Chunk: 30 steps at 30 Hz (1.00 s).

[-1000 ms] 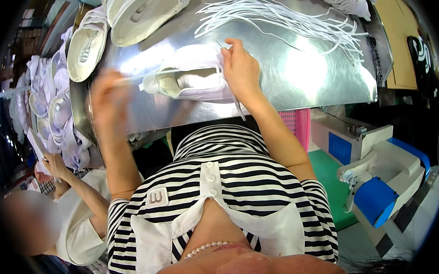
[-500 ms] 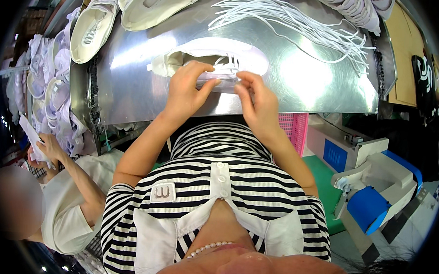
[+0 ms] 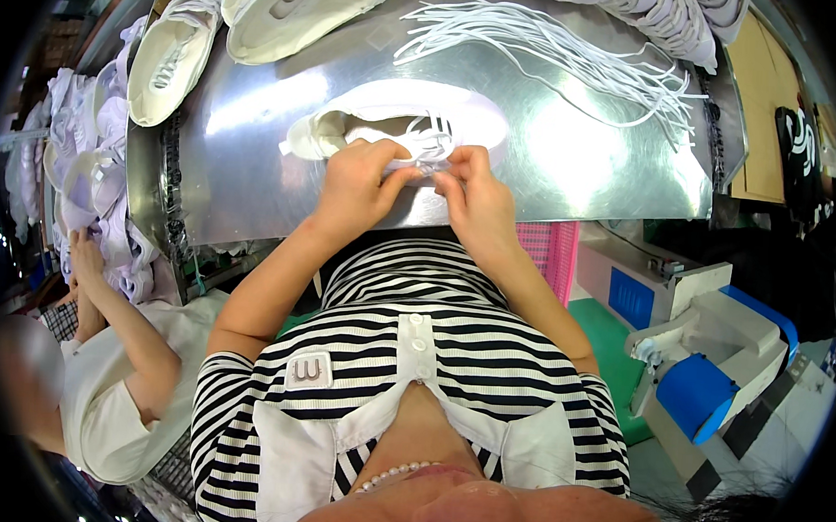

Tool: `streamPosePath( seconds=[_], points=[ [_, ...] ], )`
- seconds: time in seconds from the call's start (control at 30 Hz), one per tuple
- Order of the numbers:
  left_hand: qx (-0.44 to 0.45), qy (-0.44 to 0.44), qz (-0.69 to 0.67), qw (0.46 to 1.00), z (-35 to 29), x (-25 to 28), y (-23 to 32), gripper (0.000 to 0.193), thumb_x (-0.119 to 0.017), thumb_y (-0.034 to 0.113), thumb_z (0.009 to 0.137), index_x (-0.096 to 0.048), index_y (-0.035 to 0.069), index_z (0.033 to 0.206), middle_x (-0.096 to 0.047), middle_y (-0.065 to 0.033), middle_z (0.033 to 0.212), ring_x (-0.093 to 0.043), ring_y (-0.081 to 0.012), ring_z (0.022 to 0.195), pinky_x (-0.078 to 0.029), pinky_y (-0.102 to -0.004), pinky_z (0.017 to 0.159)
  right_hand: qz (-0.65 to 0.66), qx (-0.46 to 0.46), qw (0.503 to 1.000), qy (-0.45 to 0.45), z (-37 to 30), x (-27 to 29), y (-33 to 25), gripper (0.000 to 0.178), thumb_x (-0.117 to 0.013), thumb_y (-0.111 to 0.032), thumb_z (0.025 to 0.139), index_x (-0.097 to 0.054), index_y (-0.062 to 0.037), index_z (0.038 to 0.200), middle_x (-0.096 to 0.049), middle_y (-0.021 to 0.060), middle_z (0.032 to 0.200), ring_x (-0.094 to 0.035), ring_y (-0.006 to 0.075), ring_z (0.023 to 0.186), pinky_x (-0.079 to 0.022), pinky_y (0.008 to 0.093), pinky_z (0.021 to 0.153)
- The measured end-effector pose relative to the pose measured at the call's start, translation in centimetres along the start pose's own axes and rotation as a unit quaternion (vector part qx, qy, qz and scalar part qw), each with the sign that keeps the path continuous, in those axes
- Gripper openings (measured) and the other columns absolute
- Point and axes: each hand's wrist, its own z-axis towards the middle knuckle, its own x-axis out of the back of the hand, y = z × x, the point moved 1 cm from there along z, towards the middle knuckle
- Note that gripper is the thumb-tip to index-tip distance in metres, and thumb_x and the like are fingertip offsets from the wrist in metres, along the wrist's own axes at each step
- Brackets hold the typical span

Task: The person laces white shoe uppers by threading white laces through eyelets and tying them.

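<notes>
A white sneaker [image 3: 476, 114] lies on its side on the metal table, its opening to the left and its toe to the right. White shoelace [image 3: 432, 146] runs through its eyelets and bunches loosely at the near edge. My left hand [image 3: 361, 186] is closed, thumb and forefinger pinching the lace beside the opening. My right hand [image 3: 479, 203] is closed too, its fingertips pinching the lace just right of the left hand's. The fingertips of both hands nearly meet, and the lace ends between them are too small to make out.
A bundle of white laces [image 3: 558, 52] lies on the far side of the metal table [image 3: 272, 189]. Several pale shoes [image 3: 170, 68] stand far left, with stacked uppers [image 3: 666, 25] far right. A blue-and-grey machine [image 3: 701, 395] and pink basket [image 3: 553, 258] are at right; a co-worker [image 3: 118, 397] sits left.
My hands have drawn closer together at the lace, the right one moving slightly left and down. The lace now bunches into loops. At left, the co-worker's hands have shifted toward the hanging uppers.
</notes>
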Motion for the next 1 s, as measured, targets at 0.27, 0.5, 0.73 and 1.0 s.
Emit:
streamPosePath(
  seconds=[0.27, 0.5, 0.73, 1.0],
  points=[
    [-0.062, 0.019, 0.042, 0.997, -0.7, -0.1, 0.1, 0.017, -0.076, 0.011, 0.077, -0.063, 0.006, 0.085, -0.060, -0.0091, 0.072, -0.055, -0.0287, 0.062, -0.041, -0.0384, 0.057, -0.001, 0.025, 0.995, -0.094, 0.9, 2.8, 0.4, 0.023, -0.065, -0.021, 0.092, -0.056, -0.0059, 0.106, -0.069, 0.0148, 0.084, -0.067, 0.0365, 0.073, -0.053, 0.0427, 0.067],
    [-0.138, 0.041, 0.051, 0.988, -0.8, -0.3, -0.3, 0.020, -0.077, 0.010, 0.071, -0.060, 0.008, 0.080, -0.055, -0.0053, 0.067, -0.054, -0.0247, 0.060, -0.041, -0.0360, 0.057, -0.060, 0.178, 0.971, -0.151, 5.0, 3.4, -4.0, 0.020, -0.066, -0.011, 0.088, -0.063, -0.0068, 0.108, -0.069, 0.0118, 0.082, -0.067, 0.0280, 0.071, -0.052, 0.0350, 0.066],
    [-0.142, 0.016, 0.032, 0.989, -0.8, 0.7, -0.2, 0.019, -0.077, 0.011, 0.072, -0.060, 0.007, 0.080, -0.055, -0.0049, 0.069, -0.056, -0.0234, 0.062, -0.041, -0.0358, 0.058, -0.042, 0.215, 0.962, -0.166, 5.9, 2.4, -4.5, 0.019, -0.061, -0.016, 0.091, -0.064, -0.0066, 0.107, -0.070, 0.0111, 0.083, -0.066, 0.0272, 0.069, -0.051, 0.0344, 0.066],
    [-0.155, 0.030, 0.019, 0.987, -1.1, 0.6, -0.6, 0.020, -0.076, 0.013, 0.074, -0.059, 0.007, 0.080, -0.056, -0.0057, 0.070, -0.056, -0.0237, 0.063, -0.041, -0.0350, 0.059, -0.043, 0.140, 0.948, -0.281, 6.3, 3.2, -2.4, 0.025, -0.065, -0.018, 0.085, -0.064, -0.0092, 0.109, -0.069, 0.0112, 0.085, -0.066, 0.0289, 0.076, -0.051, 0.0380, 0.068]
  ],
)
